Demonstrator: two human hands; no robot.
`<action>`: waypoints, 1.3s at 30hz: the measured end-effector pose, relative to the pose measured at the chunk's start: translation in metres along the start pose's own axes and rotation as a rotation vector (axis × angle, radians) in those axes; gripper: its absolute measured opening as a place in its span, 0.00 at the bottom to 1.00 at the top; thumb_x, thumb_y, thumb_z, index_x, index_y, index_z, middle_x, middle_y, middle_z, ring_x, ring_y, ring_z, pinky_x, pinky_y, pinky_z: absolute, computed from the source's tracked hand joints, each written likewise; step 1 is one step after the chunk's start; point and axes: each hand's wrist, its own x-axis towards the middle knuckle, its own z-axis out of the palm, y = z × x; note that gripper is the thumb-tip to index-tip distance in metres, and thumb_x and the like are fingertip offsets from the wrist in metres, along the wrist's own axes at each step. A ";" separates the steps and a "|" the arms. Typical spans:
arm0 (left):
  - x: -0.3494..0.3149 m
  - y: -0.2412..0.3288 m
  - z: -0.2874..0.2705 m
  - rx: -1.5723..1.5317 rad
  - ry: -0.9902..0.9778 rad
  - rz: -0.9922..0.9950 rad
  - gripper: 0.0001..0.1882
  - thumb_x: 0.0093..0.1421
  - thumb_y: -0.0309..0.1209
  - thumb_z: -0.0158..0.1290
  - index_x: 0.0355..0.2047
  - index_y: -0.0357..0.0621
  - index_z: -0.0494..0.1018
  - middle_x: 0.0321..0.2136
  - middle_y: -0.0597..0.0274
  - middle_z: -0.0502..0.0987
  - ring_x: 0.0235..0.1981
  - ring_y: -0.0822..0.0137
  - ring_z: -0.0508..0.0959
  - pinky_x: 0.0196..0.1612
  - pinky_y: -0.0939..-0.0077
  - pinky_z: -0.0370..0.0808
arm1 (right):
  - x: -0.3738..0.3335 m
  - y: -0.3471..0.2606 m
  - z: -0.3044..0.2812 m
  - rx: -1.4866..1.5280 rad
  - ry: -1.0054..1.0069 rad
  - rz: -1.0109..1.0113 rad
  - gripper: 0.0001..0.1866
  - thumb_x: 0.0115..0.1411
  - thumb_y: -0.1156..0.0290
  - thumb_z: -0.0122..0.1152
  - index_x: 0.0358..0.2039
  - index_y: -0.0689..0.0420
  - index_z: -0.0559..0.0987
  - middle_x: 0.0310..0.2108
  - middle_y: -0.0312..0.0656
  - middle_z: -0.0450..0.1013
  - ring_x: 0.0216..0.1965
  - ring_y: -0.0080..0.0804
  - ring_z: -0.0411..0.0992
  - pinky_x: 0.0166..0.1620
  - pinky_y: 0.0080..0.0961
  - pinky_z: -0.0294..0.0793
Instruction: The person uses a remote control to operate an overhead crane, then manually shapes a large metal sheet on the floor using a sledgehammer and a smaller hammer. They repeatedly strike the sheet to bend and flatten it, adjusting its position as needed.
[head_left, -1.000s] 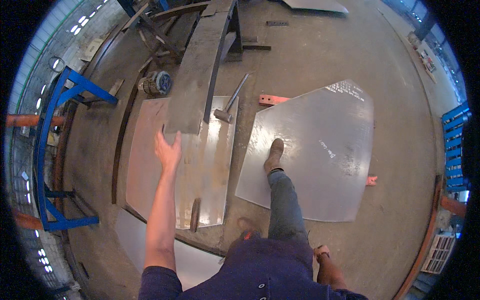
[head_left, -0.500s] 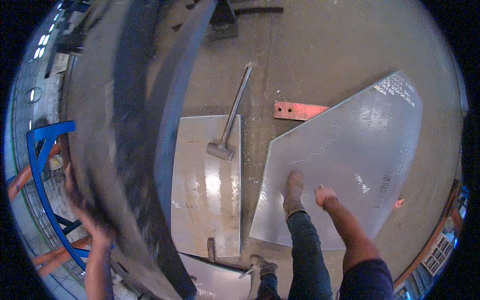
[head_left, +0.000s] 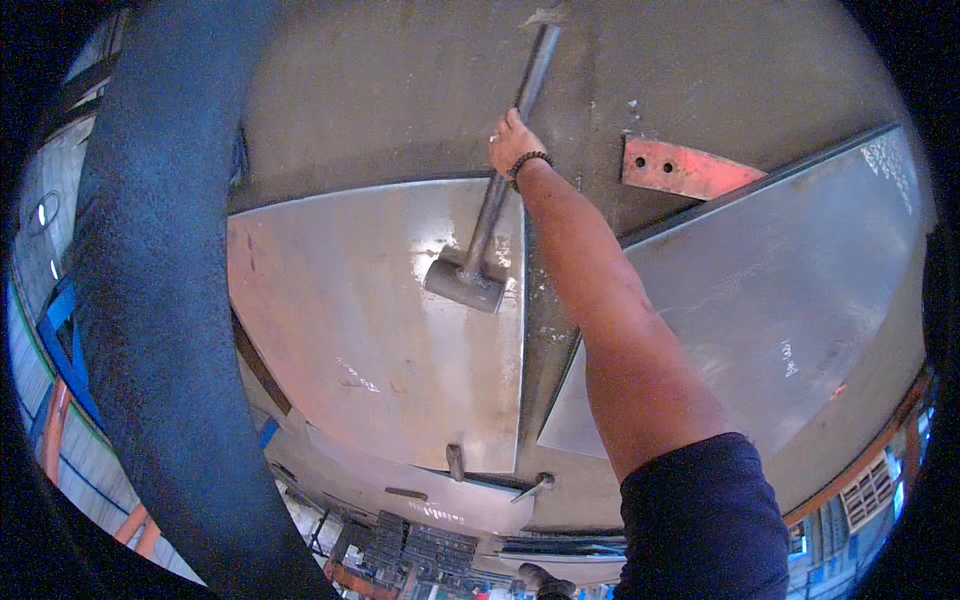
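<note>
My right hand (head_left: 508, 147), with a beaded band at the wrist, is closed around the handle of a sledgehammer (head_left: 490, 222). A small light spot shows at its fingers. The hammer's cylindrical steel head (head_left: 466, 283) is over the left metal plate (head_left: 380, 270), near that plate's right edge; I cannot tell whether it touches. My left hand is out of sight. A large dark curved metal piece (head_left: 170, 300) fills the left side of the view, close to me.
To the right lies another big metal plate (head_left: 760, 290), overlapping a red flat bar (head_left: 690, 168) with two holes. A short metal piece (head_left: 455, 461) sits at the left plate's near edge, and a small hammer-like tool (head_left: 535, 487) beside it. Blue framework (head_left: 65, 340) stands far left.
My right hand has gone from above the right plate to the sledgehammer's handle and gripped it. My left hand has left the view. The view has shifted, and the dark piece looks different.
</note>
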 end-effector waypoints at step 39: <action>-0.309 0.126 0.062 -0.313 0.280 1.220 0.33 0.60 0.40 0.55 0.59 0.34 0.59 0.58 0.48 0.66 0.57 0.54 0.68 0.62 0.56 0.58 | -0.901 -0.479 0.266 1.696 -0.086 1.011 0.15 0.57 0.63 0.50 0.36 0.55 0.82 0.37 0.49 0.78 0.41 0.48 0.77 0.46 0.44 0.75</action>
